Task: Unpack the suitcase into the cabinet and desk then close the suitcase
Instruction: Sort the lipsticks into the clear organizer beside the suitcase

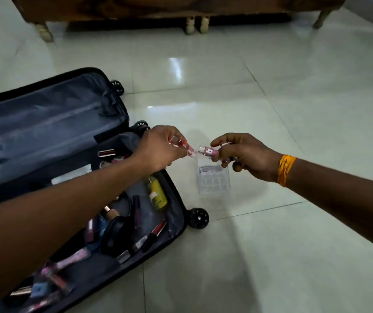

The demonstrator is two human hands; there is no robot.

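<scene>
Most of the unpacking remains: the open suitcase (45,154) under the left forearm looks full of cosmetics. Left hand (158,150) pinches a red-tinted tube (181,144); right hand (244,154) clasps a pink bottle (210,152) beside it.

Suitcase (72,141) cut off by left and bottom edges; far end of both halves unseen. Left forearm covers middle of the lower half, hiding items under it. Cosmetics near bottom-left corner (52,274) blurred, types unclear. Label on yellow bottle (157,195) too small to read. Red tube (181,144) partly buried in left hand (158,150); pink bottle (209,152) base hidden in right hand (244,154). Clear box (213,180) on floor: print unreadable, contents indistinct. Wooden furniture (158,7) cropped by top edge, only base and legs show.
</scene>
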